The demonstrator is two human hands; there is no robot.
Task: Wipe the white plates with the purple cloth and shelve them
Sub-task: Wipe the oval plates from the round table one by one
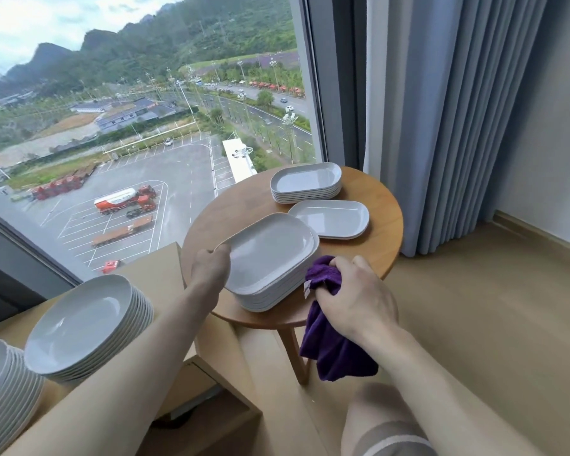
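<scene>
Left hand (211, 268) outstretched, fingers pinching a plate rim; right hand (359, 296) knuckles up, fingers curled, gripping cloth.

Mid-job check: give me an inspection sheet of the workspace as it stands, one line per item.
Surface: round wooden table by the window, bearing three groups of plates.
Job's things: near stack of white rectangular plates, its top plate tilted up at the left; far stack; low pair; purple cloth hanging off the table's near edge.
Clutter: nothing seen.
Hands: left hand grips the top plate's left edge; right hand grips the cloth.
Cables: nothing seen.
Surroundings: wooden shelf unit at left, carrying two stacks of oval plates; grey curtain; window over a car park.
</scene>
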